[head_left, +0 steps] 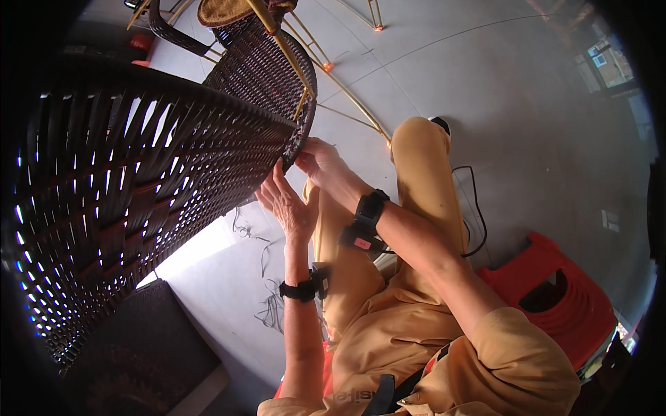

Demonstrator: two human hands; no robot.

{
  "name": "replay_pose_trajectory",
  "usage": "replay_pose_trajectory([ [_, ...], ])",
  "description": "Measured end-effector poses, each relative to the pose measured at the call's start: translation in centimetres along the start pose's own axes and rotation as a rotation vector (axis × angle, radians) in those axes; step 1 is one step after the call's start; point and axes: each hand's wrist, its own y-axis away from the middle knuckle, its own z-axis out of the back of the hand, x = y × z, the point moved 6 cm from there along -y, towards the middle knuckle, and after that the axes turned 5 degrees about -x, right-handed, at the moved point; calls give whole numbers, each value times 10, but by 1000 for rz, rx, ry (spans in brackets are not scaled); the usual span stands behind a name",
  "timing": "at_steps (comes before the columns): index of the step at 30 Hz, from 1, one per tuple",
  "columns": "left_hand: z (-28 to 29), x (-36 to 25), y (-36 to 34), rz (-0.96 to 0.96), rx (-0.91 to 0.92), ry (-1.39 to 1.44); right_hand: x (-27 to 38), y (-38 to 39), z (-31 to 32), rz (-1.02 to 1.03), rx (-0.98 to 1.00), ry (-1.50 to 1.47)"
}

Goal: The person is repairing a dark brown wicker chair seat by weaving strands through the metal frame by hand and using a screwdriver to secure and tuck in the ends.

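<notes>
woven chair: a large, curved chair of dark brown woven strips (159, 180) with slim gold-coloured metal tubes (279, 45); it fills the left of the scene and reaches to the far side, at an angle.
place against the grip: the dark, rounded rim of the weave (304, 135) meets both hands at its near end; the broad panel spreads left of them, and a rounded woven section runs away on their far side.
left hand: the bare left hand (288, 204) is at the near end of the rim, palm toward the weave, fingers stretched to its edge; thumb and fingers stand apart.
right hand: the bare right hand (320, 161) is just right of the rim, fingers bent against it; whether they pinch a strand i cannot tell.
weave: flat strips cross in close rows; toward the left, light shows through many narrow slits, and the strips shine reddish brown in places.
rim: thick and dark, with a paler, rougher line of weave along its inner side near the hands.
frame: the gold tubes cross the far section and slant down to the right, toward the grey floor (527, 132).
floor, near left: thin, dark, curled strips (269, 312) lie loose.
right side: a red plastic stool (586, 305) stands near.
</notes>
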Motion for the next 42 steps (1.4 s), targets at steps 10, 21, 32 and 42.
replay_pose_trajectory([
  [10,-1,2,1,8,10,3,-1,3,-3,55,43,-21],
  [21,-2,0,0,22,22,-1,1,2,0,-21,119,7],
  [32,-2,19,-33,55,78,192,1,1,-7,48,176,-82],
  [42,-42,67,-49,270,125,952,3,6,0,32,162,69],
])
